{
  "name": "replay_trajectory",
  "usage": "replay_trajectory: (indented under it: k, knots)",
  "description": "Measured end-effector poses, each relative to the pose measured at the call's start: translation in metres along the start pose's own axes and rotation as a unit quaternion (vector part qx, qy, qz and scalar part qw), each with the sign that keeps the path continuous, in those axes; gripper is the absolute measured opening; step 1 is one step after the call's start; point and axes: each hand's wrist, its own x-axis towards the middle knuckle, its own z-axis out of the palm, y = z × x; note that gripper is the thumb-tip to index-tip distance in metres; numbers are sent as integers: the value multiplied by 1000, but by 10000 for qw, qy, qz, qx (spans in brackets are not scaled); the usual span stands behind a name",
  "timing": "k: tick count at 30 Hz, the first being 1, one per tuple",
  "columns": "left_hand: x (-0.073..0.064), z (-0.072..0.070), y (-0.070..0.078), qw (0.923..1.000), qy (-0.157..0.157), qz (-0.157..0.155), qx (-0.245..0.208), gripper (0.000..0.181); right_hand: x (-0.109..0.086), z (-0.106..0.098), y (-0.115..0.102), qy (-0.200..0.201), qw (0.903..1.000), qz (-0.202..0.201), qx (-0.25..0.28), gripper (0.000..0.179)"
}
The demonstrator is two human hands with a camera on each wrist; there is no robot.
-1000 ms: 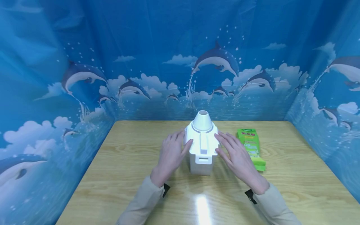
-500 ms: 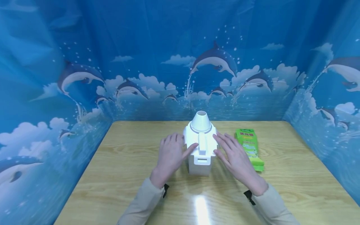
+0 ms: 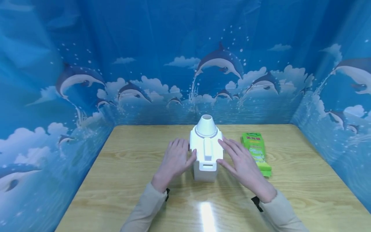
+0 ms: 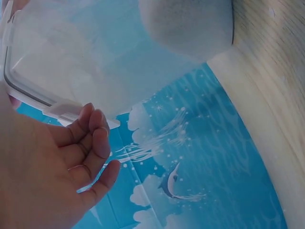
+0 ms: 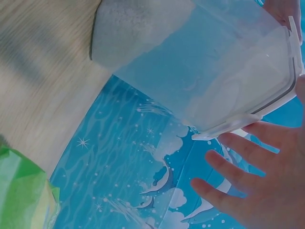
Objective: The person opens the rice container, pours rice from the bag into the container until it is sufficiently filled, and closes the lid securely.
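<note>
A translucent storage container [image 3: 204, 175] stands upright on the table, its white lid [image 3: 198, 141] topped by a cone-shaped spout [image 3: 206, 126]. Pale grey-white contents [image 4: 190, 21] fill its lower part. My left hand [image 3: 175, 158] is at the lid's left side, thumb by the top edge. In the left wrist view its bent fingertips meet a white side latch [image 4: 64, 110]. On the other side my right hand [image 3: 240, 161] rests fingertips on the lid's right edge, fingers spread; the right wrist view shows them beside another latch [image 5: 228, 126].
A green and yellow packet [image 3: 256, 153] lies on the table right of the container, close behind my right hand. The wooden table [image 3: 139, 151] ends at a blue dolphin-print curtain [image 3: 162, 106] at the back and sides.
My left thumb reached further over the lid half a second ago and has drawn back to its left edge. The right thumb has shifted slightly left and down along the lid.
</note>
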Motion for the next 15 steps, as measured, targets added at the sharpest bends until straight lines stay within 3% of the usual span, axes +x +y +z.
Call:
replay_trajectory:
  k: [7, 15]
  knots:
    - [-1, 1, -2, 9994, 166, 316, -7, 39, -1, -1, -3, -174, 9998, 42, -90, 67]
    - [1, 1, -2, 9998, -23, 167, -114, 37, 1, -2, -6, -501, 9983, 271, -134, 69]
